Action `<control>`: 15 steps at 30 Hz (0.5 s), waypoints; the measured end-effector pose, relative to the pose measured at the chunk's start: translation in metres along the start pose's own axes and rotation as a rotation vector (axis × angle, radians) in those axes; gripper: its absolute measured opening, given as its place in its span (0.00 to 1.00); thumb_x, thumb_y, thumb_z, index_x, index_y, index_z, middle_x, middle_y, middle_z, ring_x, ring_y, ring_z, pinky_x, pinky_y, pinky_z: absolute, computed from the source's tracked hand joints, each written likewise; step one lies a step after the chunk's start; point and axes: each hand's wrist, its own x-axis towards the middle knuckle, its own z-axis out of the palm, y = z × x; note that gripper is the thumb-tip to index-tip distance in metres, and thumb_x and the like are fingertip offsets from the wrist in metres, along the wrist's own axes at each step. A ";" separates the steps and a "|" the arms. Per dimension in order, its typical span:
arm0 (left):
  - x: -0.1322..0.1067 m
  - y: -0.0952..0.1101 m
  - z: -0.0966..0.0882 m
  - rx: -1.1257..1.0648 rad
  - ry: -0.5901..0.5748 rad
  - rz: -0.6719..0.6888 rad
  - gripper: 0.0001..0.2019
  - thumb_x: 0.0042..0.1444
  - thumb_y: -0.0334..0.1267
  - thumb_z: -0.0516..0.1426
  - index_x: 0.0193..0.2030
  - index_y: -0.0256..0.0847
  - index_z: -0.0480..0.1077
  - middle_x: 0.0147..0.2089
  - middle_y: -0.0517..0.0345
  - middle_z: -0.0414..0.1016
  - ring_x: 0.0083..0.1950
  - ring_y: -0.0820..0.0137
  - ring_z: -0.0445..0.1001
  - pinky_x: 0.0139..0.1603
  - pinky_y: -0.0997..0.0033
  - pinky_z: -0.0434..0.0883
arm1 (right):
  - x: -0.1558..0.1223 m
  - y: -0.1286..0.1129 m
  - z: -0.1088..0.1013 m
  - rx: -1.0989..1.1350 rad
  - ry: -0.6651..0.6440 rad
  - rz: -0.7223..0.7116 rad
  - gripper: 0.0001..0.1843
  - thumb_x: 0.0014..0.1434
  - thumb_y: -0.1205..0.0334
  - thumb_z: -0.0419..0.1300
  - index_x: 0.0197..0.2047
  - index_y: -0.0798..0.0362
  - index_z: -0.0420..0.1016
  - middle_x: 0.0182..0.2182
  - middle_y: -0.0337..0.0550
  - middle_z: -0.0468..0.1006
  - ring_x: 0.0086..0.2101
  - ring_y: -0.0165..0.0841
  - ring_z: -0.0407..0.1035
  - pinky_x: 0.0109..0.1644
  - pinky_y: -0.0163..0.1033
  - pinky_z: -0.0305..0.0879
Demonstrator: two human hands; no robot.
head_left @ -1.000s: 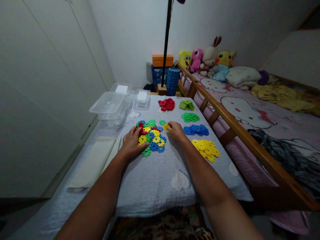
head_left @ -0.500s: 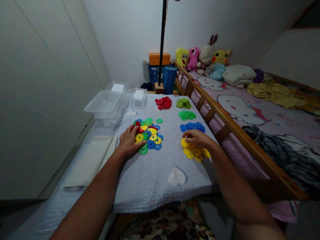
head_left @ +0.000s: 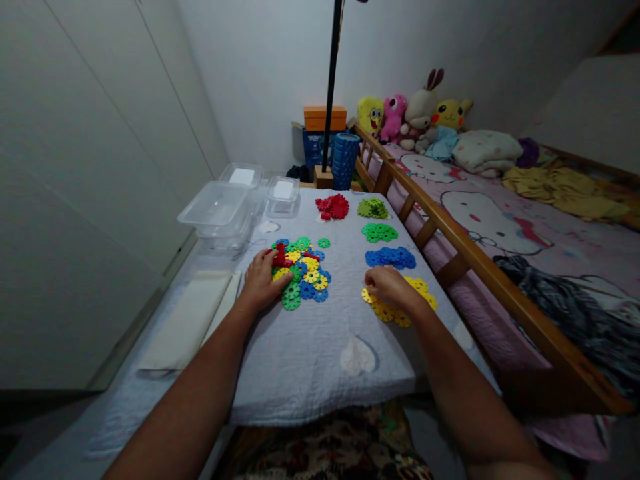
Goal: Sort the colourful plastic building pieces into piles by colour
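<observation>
Your left hand (head_left: 261,283) lies flat on the near-left edge of the mixed pile (head_left: 301,272) of red, yellow, green and blue discs, palm down and fingers loosely spread, pressing on pieces rather than pinching any that can be seen. Your right hand (head_left: 391,288) rests on the yellow pile (head_left: 400,303) at the right side of the worktop (head_left: 310,353), fingers curled over the discs; whether a disc sits under the fingertips cannot be told, because the hand hides them.

The likeliest slip, as things lie, is the yellow pile. It sits closest to the near-right edge of the cloth, and your wrist and forearm cross right over it, so a sweep of the arm could push discs off toward the bed rail (head_left: 465,257). The blue pile (head_left: 391,257) lies just beyond the yellow one, nearly touching it, so a careless nudge forward could blend the two colours. On the left, the weight of your palm could drag discs out of the mixed pile toward the folded cloth (head_left: 193,320).

Farther back lie the green pile (head_left: 380,233), the light green pile (head_left: 373,209) and the red pile (head_left: 333,207), all well apart from both hands. The clear tubs (head_left: 220,212) stand at the far left.
</observation>
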 end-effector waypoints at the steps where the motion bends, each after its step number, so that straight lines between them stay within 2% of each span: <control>1: 0.001 -0.001 0.001 -0.011 0.011 -0.001 0.33 0.58 0.52 0.61 0.67 0.43 0.63 0.70 0.43 0.63 0.72 0.50 0.62 0.73 0.46 0.61 | 0.000 -0.003 -0.001 -0.034 0.004 0.004 0.09 0.59 0.70 0.62 0.40 0.53 0.83 0.41 0.50 0.84 0.42 0.39 0.73 0.41 0.37 0.58; 4: 0.003 -0.002 0.001 -0.041 0.035 0.000 0.31 0.58 0.52 0.61 0.65 0.41 0.65 0.67 0.43 0.66 0.70 0.50 0.64 0.72 0.45 0.62 | 0.004 -0.020 -0.006 -0.059 0.008 -0.025 0.15 0.61 0.68 0.62 0.50 0.53 0.82 0.49 0.51 0.82 0.49 0.41 0.72 0.49 0.38 0.61; 8: 0.004 0.000 0.000 -0.076 0.092 0.006 0.27 0.59 0.51 0.60 0.62 0.41 0.68 0.64 0.43 0.68 0.68 0.51 0.66 0.72 0.47 0.63 | 0.026 -0.058 -0.005 0.003 0.031 -0.128 0.17 0.65 0.67 0.59 0.55 0.52 0.80 0.50 0.51 0.81 0.52 0.42 0.71 0.55 0.40 0.61; 12: 0.004 0.002 -0.002 -0.116 0.139 0.009 0.23 0.59 0.49 0.60 0.59 0.42 0.69 0.59 0.46 0.72 0.65 0.54 0.69 0.70 0.49 0.65 | 0.055 -0.095 0.013 0.071 0.163 -0.181 0.19 0.66 0.63 0.59 0.59 0.52 0.77 0.56 0.53 0.77 0.55 0.43 0.68 0.59 0.43 0.61; 15: 0.005 0.003 -0.002 -0.127 0.157 -0.002 0.22 0.60 0.50 0.60 0.57 0.42 0.70 0.58 0.46 0.72 0.64 0.53 0.69 0.69 0.49 0.66 | 0.073 -0.108 0.028 0.122 0.256 -0.162 0.23 0.68 0.62 0.56 0.64 0.50 0.73 0.61 0.51 0.73 0.57 0.44 0.66 0.61 0.45 0.61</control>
